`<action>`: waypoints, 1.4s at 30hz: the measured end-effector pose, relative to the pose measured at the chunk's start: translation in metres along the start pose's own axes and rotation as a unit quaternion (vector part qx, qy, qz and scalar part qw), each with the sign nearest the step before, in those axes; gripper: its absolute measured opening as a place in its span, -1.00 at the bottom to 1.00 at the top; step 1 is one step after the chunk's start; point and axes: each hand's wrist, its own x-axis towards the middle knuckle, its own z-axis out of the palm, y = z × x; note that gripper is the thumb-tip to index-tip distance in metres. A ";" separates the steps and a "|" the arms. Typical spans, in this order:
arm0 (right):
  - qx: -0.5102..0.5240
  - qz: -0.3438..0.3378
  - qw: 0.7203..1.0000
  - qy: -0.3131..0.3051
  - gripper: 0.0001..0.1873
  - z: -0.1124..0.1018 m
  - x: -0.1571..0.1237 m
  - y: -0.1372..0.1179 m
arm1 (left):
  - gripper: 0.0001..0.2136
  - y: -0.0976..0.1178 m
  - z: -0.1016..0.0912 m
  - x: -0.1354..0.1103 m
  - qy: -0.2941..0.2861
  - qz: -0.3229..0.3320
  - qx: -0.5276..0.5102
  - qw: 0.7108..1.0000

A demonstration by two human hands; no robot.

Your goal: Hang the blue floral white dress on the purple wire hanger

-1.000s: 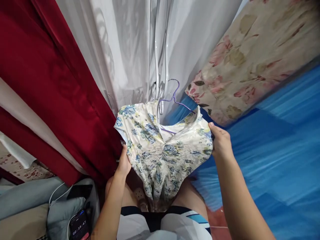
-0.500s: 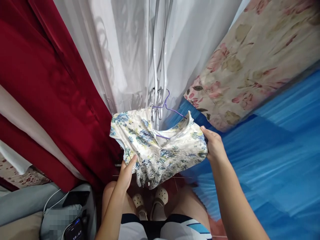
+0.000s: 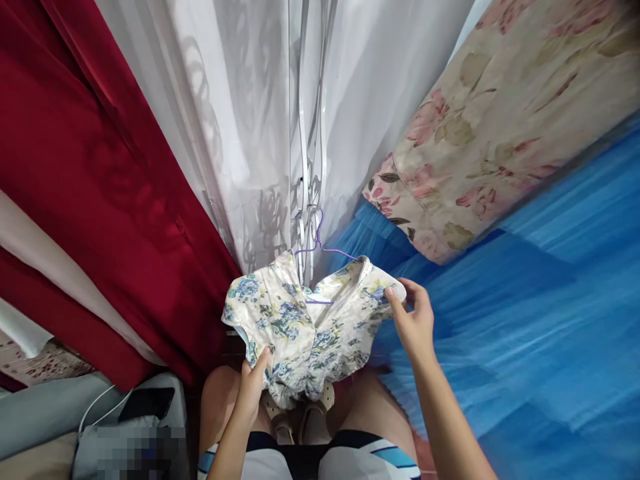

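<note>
A short-sleeved floral blouse (image 3: 287, 320), cream with blue and yellow flowers, hangs on a thin purple hanger (image 3: 319, 244) in front of me. The hanger's hook is up by the white metal scrollwork; I cannot tell if it is hooked there. My left hand (image 3: 254, 383) pinches the blouse's lower left side, thumb on top and the other fingers hidden behind the cloth. At the other side, my right hand (image 3: 414, 317) grips the edge of the right sleeve between thumb and fingers. The neckline gapes, and the hanger's lower bar shows through it.
White curtains (image 3: 250, 100) hang behind white metal bars (image 3: 323, 120). Red drapes (image 3: 125, 180) fill the left; a floral cloth (image 3: 450, 160) and blue tulle (image 3: 540, 293) hang at right. A phone (image 3: 147, 404) lies on a grey cushioned seat (image 3: 45, 407) at lower left.
The blouse and hanger have come down and a little closer to me. My right hand has lowered and shifted its hold on the sleeve; the left has dropped slightly.
</note>
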 end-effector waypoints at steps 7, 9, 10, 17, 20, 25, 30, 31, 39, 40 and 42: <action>0.047 0.039 0.964 -0.259 -0.76 0.058 -0.095 -0.006 | -0.65 -0.002 -0.004 -0.005 0.000 0.023 0.011 1.000; 0.050 0.090 0.925 -0.365 -0.73 0.078 -0.112 -0.008 | -0.66 0.000 -0.003 -0.007 0.001 0.031 0.020 0.999; 0.048 0.104 0.920 -0.374 -0.71 0.085 -0.116 -0.008 | -0.66 0.001 -0.003 -0.008 0.004 0.035 0.026 0.999; 0.088 0.129 0.911 -0.381 -0.61 0.089 -0.115 -0.012 | -0.66 0.001 -0.013 -0.011 0.017 0.112 0.103 0.988; 0.129 0.170 0.900 -0.380 -0.64 0.082 -0.118 -0.015 | -0.55 0.004 -0.011 -0.017 0.120 0.286 0.164 0.936; 0.170 0.227 0.872 -0.399 -0.72 0.071 -0.127 -0.022 | -0.63 0.007 0.029 -0.036 0.007 0.440 0.281 0.853; 0.180 0.246 0.852 -0.425 -0.76 0.062 -0.127 -0.032 | -0.78 -0.001 0.069 -0.038 -0.138 0.354 0.343 0.859; 0.182 0.247 0.851 -0.426 -0.76 0.060 -0.125 -0.033 | -0.85 -0.001 0.073 -0.036 -0.144 0.355 0.353 0.853; 0.220 0.202 0.909 -0.291 -0.81 0.072 -0.058 -0.069 | -0.70 0.018 0.098 -0.039 -0.228 0.425 0.526 0.701; 0.231 0.188 0.915 -0.272 -0.81 0.077 -0.045 -0.077 | -0.70 0.017 0.102 -0.043 -0.227 0.424 0.555 0.678; 0.251 0.161 0.924 -0.241 -0.83 0.086 -0.023 -0.094 | -0.67 0.012 0.105 -0.050 -0.230 0.421 0.595 0.645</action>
